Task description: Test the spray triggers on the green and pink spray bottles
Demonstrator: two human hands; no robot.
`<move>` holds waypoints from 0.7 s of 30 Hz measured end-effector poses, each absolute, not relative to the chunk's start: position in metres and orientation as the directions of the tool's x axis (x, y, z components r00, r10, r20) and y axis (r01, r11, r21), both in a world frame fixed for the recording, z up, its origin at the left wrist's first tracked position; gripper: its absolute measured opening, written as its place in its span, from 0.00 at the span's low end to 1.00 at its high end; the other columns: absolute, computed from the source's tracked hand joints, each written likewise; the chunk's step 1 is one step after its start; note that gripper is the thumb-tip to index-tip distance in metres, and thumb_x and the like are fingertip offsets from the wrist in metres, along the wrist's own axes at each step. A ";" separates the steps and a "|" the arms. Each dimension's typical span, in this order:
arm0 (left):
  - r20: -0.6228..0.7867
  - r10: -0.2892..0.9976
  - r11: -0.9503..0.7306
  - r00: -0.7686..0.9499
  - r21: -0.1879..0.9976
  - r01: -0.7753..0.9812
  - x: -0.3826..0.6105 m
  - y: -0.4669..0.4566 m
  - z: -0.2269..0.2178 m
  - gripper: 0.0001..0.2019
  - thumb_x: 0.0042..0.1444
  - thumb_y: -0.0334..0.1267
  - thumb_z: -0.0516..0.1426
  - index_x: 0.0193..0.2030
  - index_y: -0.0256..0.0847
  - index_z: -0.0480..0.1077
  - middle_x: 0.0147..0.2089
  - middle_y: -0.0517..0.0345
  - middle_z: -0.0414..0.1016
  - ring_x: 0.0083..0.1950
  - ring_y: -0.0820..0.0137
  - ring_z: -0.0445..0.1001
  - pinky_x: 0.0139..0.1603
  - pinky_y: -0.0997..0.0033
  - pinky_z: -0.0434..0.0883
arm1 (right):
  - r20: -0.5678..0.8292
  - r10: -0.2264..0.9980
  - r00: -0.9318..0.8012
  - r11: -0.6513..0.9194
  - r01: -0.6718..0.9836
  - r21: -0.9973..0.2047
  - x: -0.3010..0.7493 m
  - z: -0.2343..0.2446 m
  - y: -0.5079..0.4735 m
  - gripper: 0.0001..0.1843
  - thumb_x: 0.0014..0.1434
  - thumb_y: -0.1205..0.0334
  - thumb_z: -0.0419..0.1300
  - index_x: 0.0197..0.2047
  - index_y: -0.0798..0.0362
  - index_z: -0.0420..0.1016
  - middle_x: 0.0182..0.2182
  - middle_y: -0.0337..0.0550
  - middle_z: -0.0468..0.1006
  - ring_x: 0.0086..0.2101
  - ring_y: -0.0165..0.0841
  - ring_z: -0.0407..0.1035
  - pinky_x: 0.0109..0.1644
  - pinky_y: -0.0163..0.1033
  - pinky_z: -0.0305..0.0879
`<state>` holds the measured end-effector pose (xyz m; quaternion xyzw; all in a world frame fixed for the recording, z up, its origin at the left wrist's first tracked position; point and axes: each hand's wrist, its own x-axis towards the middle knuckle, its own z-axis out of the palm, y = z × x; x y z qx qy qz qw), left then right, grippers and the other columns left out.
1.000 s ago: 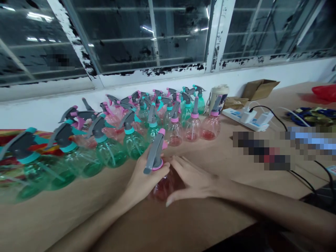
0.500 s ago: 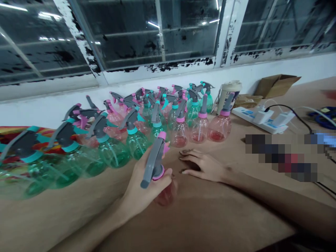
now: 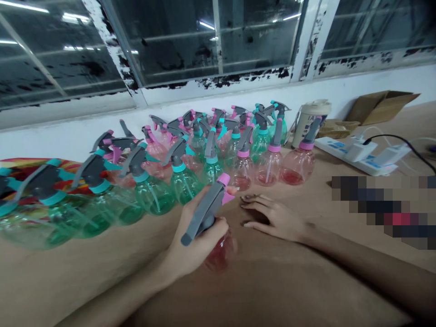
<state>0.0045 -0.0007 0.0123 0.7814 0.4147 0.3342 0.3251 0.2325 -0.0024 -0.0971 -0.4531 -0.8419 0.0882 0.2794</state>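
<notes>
My left hand (image 3: 195,236) is wrapped round the neck of a pink spray bottle (image 3: 221,252) with a grey trigger head (image 3: 204,210) and pink nozzle; the bottle stands on the brown table (image 3: 289,290), tilted a little. My right hand (image 3: 274,217) rests on the table just to the right of it, fingers loosely curled and spread, holding nothing. Right behind both hands stands a crowd of several green (image 3: 184,181) and pink spray bottles (image 3: 269,165) with grey triggers.
More green bottles (image 3: 98,204) lie along the left, over a striped cloth (image 3: 30,164). A white cup (image 3: 311,118), a power strip (image 3: 357,154) with plugs and a black cable, and a cardboard box (image 3: 381,105) sit at the back right under the window wall.
My right hand let go of the pink bottle and moved right onto the table. My left hand keeps hold of the bottle, whose trigger head has tilted further over.
</notes>
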 end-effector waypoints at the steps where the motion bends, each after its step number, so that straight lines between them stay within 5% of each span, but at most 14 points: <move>1: 0.252 0.862 -0.449 0.441 0.783 0.431 0.004 -0.001 0.012 0.12 0.47 0.37 0.51 0.40 0.47 0.68 0.21 0.65 0.58 0.22 0.72 0.59 0.21 0.73 0.64 | 0.393 0.812 -0.430 0.573 0.712 -0.405 0.233 -0.098 -0.003 0.25 0.59 0.46 0.55 0.56 0.49 0.67 0.54 0.49 0.71 0.56 0.41 0.61 0.59 0.53 0.60; 15: 0.298 0.818 -0.503 0.493 0.786 0.359 0.001 0.002 0.009 0.06 0.52 0.36 0.53 0.37 0.46 0.68 0.28 0.63 0.68 0.27 0.71 0.67 0.30 0.70 0.69 | 0.335 0.840 -0.427 0.540 0.722 -0.432 0.237 -0.105 -0.007 0.26 0.61 0.49 0.54 0.60 0.49 0.62 0.58 0.47 0.67 0.59 0.41 0.58 0.62 0.55 0.55; 21: 0.331 0.766 -0.537 0.552 0.801 0.265 0.004 0.000 0.014 0.04 0.54 0.32 0.51 0.33 0.43 0.66 0.34 0.61 0.70 0.37 0.70 0.72 0.43 0.69 0.70 | 0.308 0.851 -0.426 0.524 0.738 -0.426 0.239 -0.109 -0.007 0.27 0.60 0.48 0.54 0.60 0.47 0.61 0.60 0.45 0.65 0.60 0.40 0.56 0.64 0.53 0.53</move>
